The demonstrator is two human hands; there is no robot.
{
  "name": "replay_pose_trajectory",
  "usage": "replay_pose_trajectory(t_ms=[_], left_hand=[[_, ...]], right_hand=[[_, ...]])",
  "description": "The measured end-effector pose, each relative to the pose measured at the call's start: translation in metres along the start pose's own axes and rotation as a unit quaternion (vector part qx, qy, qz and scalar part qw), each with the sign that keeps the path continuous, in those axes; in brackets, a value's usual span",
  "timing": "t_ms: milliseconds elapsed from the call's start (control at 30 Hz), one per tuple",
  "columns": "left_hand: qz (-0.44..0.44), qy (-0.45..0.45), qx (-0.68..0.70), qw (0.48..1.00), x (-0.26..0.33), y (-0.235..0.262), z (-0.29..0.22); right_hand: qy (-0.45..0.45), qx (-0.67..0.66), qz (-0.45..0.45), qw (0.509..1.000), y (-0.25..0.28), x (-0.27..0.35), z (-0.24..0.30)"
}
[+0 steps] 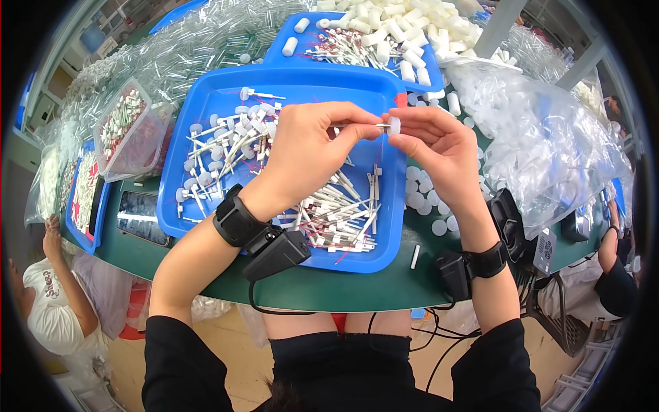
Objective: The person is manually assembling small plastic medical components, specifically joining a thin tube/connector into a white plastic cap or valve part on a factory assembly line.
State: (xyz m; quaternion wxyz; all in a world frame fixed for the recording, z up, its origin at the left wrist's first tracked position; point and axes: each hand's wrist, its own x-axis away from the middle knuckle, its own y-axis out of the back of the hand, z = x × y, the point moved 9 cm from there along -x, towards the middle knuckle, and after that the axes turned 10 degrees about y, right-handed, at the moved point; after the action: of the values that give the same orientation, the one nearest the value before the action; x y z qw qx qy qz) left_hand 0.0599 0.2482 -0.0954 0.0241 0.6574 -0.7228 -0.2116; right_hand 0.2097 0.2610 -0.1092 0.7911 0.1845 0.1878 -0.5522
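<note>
Above the right side of a blue tray (pixel 322 84), my two hands meet fingertip to fingertip. My left hand (pixel 309 141) pinches a thin white stick, mostly hidden by the fingers. A round white cap (pixel 394 126) is between the thumb and fingers of my right hand (pixel 443 144), against the stick's end. Whether the stick is inside the cap cannot be made out. Beneath my left hand, the tray bears a pile of capped white sticks (pixel 237 141) with red threads and, nearer me, bare sticks (pixel 340 220). Loose white caps (pixel 420 189) lie right of the tray.
Another blue tray (pixel 274 49) behind carries sticks and white foam cylinders (pixel 398 27). Clear tubes (pixel 206 38) are heaped at the back left. A clear box (pixel 127 127) and a phone (pixel 143 216) are left; a plastic bag (pixel 542 144) is right. Other people sit at both sides.
</note>
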Motion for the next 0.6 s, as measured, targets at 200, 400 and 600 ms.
replay_pose_trajectory(t_ms=[200,400,600], left_hand=[[-0.073,-0.155,-0.134,0.976,0.015,0.005,-0.03],[-0.111,-0.276,-0.219,0.929,0.029,0.0,-0.051],[-0.119,-0.286,-0.211,0.927,0.03,0.0,-0.051]], right_hand=[[0.009,-0.003,-0.008,1.0,-0.002,0.002,0.003],[0.025,0.045,0.006,0.999,-0.004,0.004,0.012],[0.018,0.004,-0.005,1.0,-0.005,0.004,0.01]])
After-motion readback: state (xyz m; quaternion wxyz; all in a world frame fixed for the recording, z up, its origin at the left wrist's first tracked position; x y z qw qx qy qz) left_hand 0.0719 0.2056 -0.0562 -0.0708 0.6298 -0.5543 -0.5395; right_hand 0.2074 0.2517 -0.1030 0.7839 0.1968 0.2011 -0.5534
